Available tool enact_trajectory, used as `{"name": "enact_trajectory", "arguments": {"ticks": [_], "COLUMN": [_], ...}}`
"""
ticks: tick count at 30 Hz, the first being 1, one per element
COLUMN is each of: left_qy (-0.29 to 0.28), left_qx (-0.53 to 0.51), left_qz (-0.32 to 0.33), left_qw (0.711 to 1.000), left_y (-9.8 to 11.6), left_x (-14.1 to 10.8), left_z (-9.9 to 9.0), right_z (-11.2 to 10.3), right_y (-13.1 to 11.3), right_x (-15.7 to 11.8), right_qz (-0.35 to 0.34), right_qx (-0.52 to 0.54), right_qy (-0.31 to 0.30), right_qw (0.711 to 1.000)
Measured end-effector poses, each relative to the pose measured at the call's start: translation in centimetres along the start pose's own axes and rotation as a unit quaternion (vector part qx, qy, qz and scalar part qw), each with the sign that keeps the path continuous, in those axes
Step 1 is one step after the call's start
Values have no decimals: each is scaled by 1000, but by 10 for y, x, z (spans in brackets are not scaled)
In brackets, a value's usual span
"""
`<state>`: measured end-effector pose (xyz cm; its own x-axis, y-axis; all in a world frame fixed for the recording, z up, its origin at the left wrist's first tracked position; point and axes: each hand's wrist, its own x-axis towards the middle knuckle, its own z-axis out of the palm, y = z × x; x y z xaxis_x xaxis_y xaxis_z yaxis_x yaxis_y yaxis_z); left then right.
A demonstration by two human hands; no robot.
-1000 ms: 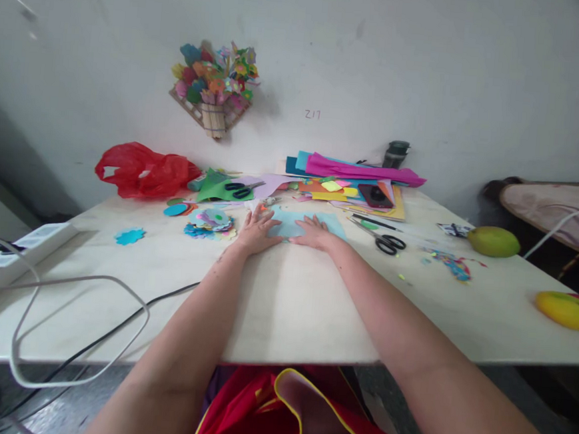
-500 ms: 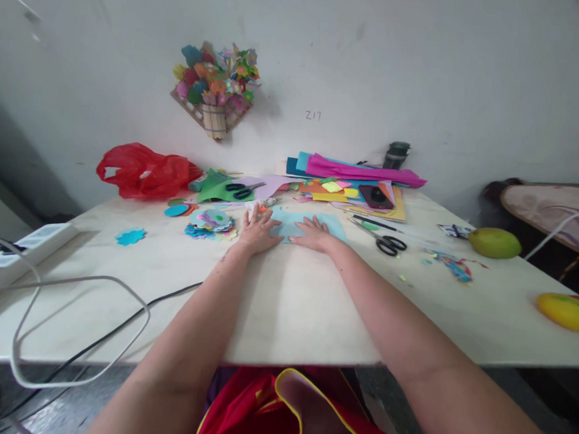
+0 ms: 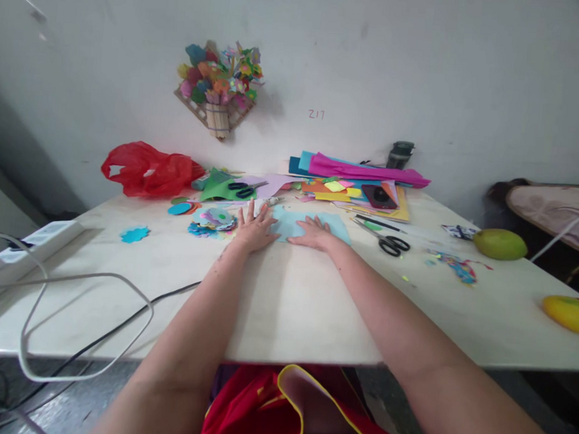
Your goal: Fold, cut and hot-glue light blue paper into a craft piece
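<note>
My left hand (image 3: 257, 230) is sliding slightly outward at the left edge of the light blue sheet (image 3: 284, 220), baring a bit more of it; my right hand (image 3: 317, 234) is resting on its right half. Fingers are lying spread on both, clamping nothing, so I'm likely flattening, not lifting. Sheet's lying on the pale table (image 3: 307, 305); scissors (image 3: 393, 244) are sitting right of it, paper flowers (image 3: 215, 220) left, a bouquet (image 3: 220, 81) hanging on the wall (image 3: 382, 64) beyond it.
</note>
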<state>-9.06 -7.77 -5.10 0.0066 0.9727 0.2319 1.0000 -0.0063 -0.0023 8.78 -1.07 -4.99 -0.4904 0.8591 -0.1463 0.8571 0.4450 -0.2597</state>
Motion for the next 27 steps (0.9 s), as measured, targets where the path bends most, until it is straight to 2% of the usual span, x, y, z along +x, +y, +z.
{"name": "enact_trajectory", "arguments": {"ticks": [9,16,20,24,27], "left_qy": [-12,24,5,-10,-1], "left_qx": [-14,-29,-23,-23,-16], "left_qz": [-13,-30,-8,-22,-28], "left_qw": [1000,999,1000,999,999], "left_y": [0,-6,-2,-3,-8], "left_x": [2,2,0,0,-1], "left_z": [0,0,0,0,-4], "right_z": [2,0,0,0,0], "right_y": [-5,-10,-10,-9,-9], "right_x": [0,3,2,1,0], "right_qz": [9,33,31,28,24], "right_qx": [2,16,16,12,16], "right_qy": [10,3,1,1,6], "right_qw": [1000,999,999,1000,1000]}}
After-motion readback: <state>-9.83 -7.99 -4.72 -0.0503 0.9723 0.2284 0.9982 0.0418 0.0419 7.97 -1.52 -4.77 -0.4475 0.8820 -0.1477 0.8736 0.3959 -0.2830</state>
